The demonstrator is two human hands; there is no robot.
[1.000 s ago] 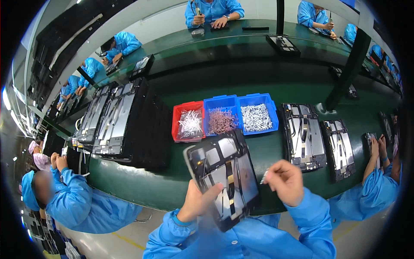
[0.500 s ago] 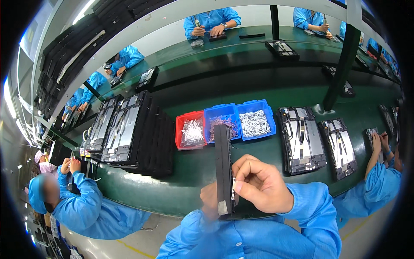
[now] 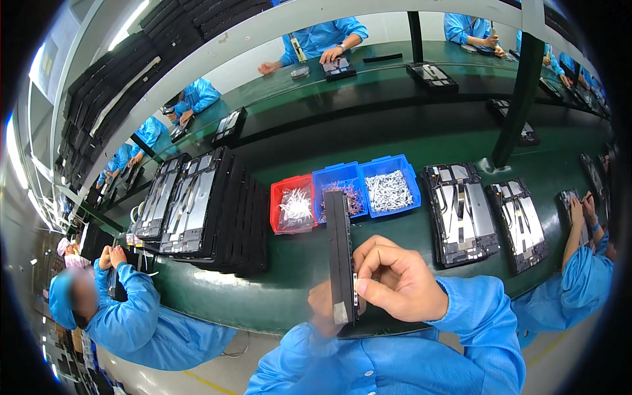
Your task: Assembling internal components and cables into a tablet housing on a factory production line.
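A flat black device (image 3: 339, 257), apparently an electronics assembly like the others on the bench, stands on edge before me. My left hand (image 3: 321, 304) grips it from its left side; most of those fingers are hidden behind it and the hand looks blurred. My right hand (image 3: 398, 280) pinches a small white strip-like part (image 3: 355, 287) between thumb and forefinger, against the device's right side near its lower end. Beyond the device are a red bin (image 3: 276, 207) of white pieces in a clear bag, a blue bin (image 3: 336, 168) of pinkish pieces and another blue bin (image 3: 416, 197) of white pieces.
Tall stacks of black devices (image 3: 194, 204) rise on the left. Two open devices (image 3: 461, 214) (image 3: 518, 224) lie on the green bench (image 3: 289, 283) to the right. Co-workers in blue sit on both sides and across; a dark post (image 3: 523, 99) stands at the back right.
The white part now sits closer against the device's side, with less of it showing. Across the bench, a co-worker's hand has moved aside from a device. My hands barely moved.
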